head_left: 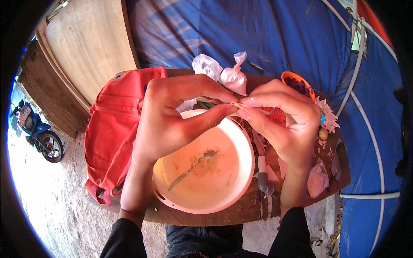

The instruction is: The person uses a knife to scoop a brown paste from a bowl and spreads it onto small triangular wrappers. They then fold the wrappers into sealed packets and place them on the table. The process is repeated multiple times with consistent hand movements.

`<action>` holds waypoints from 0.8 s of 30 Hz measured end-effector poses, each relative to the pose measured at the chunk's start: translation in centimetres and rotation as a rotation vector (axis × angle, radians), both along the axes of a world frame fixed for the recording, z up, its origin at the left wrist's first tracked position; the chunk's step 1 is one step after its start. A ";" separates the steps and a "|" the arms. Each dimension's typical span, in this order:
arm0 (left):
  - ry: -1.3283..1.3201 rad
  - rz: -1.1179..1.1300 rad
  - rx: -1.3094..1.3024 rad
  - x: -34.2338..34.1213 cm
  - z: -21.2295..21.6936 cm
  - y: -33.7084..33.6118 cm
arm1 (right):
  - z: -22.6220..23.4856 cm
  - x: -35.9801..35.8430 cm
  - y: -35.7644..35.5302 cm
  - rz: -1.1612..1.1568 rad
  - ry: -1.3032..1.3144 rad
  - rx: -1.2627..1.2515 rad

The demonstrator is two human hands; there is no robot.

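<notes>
My left hand [165, 118] and my right hand [292, 122] are raised over the table, fingertips nearly meeting. Between them is a small pale piece [236, 104], pinched by thumb and finger on each side; its kind is too small to make out. Whitish bits cling to my right fingertips. Below my hands stands a large white basin [228, 176]. A metal spoon [187, 175] lies inside it, its bowl end in a brownish smear. To the basin's right lies a tool with a white and grey handle [262, 170], apparently a knife.
A red backpack [114, 129] sits on the wooden table's [198, 219] left. Behind are a tied plastic bag of pale powder [233, 79] and another clear bag [206, 65]. An orange bowl [284, 76] holds dark purple bits. Blue tarpaulin [292, 34] hangs beyond; a motorbike [36, 131] stands far left.
</notes>
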State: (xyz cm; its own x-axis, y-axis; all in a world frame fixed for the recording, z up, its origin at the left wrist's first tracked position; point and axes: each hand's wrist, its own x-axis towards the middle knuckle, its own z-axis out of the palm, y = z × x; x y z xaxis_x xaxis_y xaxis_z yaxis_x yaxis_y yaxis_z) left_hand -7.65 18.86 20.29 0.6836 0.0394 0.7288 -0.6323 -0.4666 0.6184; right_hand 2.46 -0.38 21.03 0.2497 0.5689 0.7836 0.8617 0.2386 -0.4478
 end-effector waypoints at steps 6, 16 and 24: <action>0.031 -0.024 -0.046 -0.1 0.0 0.0 | -0.1 -0.2 0.0 -0.006 0.043 0.009; 0.044 -0.064 -0.094 0.0 -0.2 -0.1 | -0.2 -0.1 -0.1 -0.003 0.060 -0.019; 0.064 -0.071 -0.122 0.0 -0.2 -0.2 | -0.3 0.0 0.2 0.035 0.092 0.033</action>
